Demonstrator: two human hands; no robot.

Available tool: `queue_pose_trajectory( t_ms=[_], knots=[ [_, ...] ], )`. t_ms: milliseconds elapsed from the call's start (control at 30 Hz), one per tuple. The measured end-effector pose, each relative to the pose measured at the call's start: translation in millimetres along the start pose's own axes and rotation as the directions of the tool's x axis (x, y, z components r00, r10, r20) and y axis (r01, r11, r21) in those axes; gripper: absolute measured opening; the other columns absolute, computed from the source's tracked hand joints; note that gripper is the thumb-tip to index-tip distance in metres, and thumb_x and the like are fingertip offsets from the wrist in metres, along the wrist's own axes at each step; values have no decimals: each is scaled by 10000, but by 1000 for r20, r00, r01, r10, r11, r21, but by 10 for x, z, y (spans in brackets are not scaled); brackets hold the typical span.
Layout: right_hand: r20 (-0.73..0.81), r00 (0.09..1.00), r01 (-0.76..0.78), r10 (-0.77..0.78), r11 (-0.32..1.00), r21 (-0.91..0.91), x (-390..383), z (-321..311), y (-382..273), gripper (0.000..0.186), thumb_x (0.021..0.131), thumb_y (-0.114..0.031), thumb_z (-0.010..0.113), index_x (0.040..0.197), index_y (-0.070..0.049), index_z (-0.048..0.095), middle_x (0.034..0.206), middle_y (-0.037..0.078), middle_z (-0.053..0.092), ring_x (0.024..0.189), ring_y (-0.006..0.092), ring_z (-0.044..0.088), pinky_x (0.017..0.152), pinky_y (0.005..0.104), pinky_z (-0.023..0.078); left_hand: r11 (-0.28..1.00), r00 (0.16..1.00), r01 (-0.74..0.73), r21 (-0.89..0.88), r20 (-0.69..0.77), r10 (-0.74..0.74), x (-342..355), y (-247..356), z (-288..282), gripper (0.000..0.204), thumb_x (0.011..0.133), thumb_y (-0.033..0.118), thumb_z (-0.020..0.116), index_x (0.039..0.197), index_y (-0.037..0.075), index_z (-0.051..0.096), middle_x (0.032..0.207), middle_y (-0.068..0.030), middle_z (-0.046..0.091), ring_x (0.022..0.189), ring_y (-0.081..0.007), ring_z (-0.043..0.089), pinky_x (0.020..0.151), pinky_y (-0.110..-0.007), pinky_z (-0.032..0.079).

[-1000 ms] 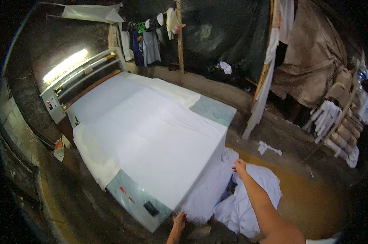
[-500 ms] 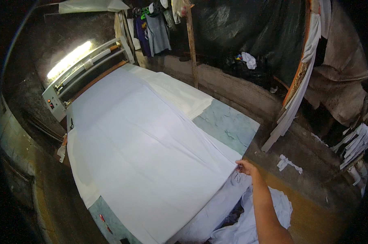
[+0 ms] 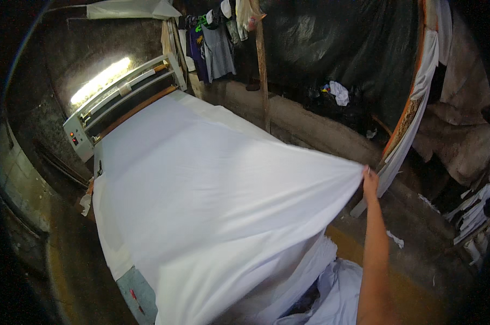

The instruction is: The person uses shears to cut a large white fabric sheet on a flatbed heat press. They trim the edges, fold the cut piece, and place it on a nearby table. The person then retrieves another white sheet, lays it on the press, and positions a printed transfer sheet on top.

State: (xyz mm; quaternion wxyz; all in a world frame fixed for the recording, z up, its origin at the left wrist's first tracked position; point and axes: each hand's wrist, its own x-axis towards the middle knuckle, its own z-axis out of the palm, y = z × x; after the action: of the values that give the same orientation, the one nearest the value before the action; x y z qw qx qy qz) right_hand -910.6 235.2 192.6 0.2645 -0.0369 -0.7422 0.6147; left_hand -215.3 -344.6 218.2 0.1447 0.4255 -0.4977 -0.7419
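Observation:
My right hand (image 3: pixel 370 181) is closed on a corner of a white sheet of fabric (image 3: pixel 201 168), holding it out past the right side of the table. The fabric lies across most of the tabletop (image 3: pixel 126 279) and lifts in long folds toward that hand. Black scissors (image 3: pixel 99 169) lie on the left edge, and a small red object (image 3: pixel 134 297) is on the bare green near-left corner. Below the held fabric, more white cloth (image 3: pixel 340 287) is bunched low at the near right. My left hand is out of sight.
A roller machine (image 3: pixel 80 141) with a control box stands at the table's far end, below a lit tube (image 3: pixel 101 78). Clothes (image 3: pixel 215 49) hang at the back. A wooden post (image 3: pixel 262 81), a cloth-draped post (image 3: pixel 396 151) and stacked white scraps (image 3: pixel 472 211) are on the right.
My right hand has risen and moved right and away from me, drawing the fabric corner over the green right part of the tabletop. My left hand has left the view.

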Motion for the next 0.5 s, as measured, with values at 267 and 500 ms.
queue_pose_trajectory(
  t_ms=[267,500],
  knots=[
    [-6,965,-180,261,650,-739,-814,-11,1679,236,829,-154,642,991,16,615,944,188,620,892,344,598,792,435,464,942,979,202,268,-66,-191,160,-611,349,247,866,257,576,1021,64,592,788,-32,547,656,-147,489,628,-333,435],
    [261,957,258,-122,769,-585,-1922,616,540,546,847,-131,598,1334,9,395,1401,255,327,1282,413,339,1050,512,295,916,970,239,321,-40,-239,213,-681,422,295,869,270,582,1071,55,575,859,-54,555,711,-169,511,671,-343,443]
  ],
)
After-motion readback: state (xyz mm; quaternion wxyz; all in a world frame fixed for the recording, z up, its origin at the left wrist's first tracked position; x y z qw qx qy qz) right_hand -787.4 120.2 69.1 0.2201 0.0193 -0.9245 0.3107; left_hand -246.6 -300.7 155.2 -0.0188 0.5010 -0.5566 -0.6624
